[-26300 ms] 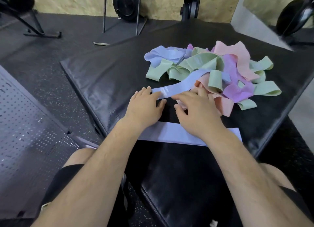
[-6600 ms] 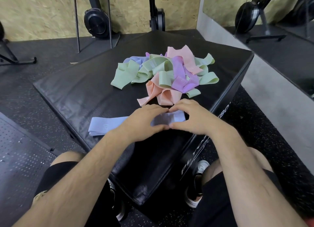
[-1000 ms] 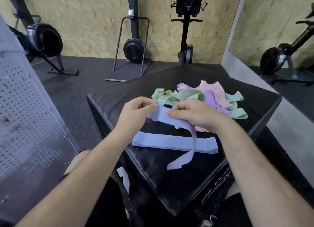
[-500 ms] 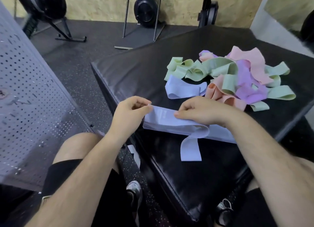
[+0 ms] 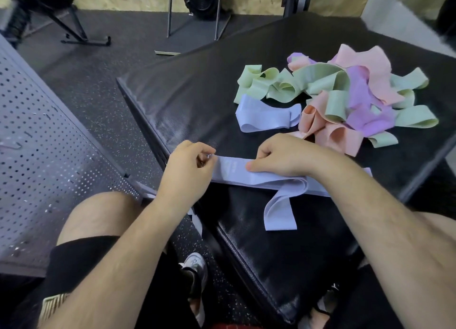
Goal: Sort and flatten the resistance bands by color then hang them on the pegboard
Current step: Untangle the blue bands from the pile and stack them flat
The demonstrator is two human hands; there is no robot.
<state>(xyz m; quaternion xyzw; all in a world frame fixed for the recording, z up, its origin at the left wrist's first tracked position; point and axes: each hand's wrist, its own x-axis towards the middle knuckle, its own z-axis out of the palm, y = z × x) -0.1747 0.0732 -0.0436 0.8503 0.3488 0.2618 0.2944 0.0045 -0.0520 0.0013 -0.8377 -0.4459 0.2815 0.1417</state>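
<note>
A flat stack of pale blue bands point(image 5: 249, 178) lies on the near edge of the black padded box point(image 5: 187, 99). My left hand point(image 5: 186, 170) pinches the left end of the top blue band. My right hand point(image 5: 286, 158) presses the same band down onto the stack, thumb on it. That band's loose end point(image 5: 280, 212) folds down toward me over the box. Another blue band point(image 5: 264, 117) lies loose beside a tangled pile of green point(image 5: 278, 84), peach point(image 5: 330, 131), purple point(image 5: 365, 106) and pink point(image 5: 370, 64) bands at the far right.
A grey pegboard point(image 5: 44, 161) with a hook leans at the left, beside my left knee. Black speckled rubber floor surrounds the box. Exercise machine stands point(image 5: 195, 13) rest against the chipboard wall at the back. My shoes show below the box.
Both hands have lowered the blue band from the air onto the flat stack. The view has tilted down, and the band's loose end now rests on the box.
</note>
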